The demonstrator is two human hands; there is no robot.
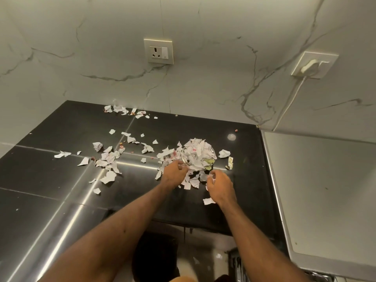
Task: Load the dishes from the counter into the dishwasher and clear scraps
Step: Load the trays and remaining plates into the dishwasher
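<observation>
near-left counter [40,200]: bare | around bowl [198,157]: paper scraps [107,157] crowd | right: white appliance [325,190]

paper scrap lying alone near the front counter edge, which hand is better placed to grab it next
Right. The right hand sits just above that paper scrap, nearly touching it, while the left hand is busy at the glass bowl.

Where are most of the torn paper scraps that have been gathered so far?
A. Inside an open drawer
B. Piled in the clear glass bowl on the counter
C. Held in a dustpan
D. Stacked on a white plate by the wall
B: the glass bowl on the black counter is heaped with paper scraps, with the left hand and right hand working at its near side.
</observation>
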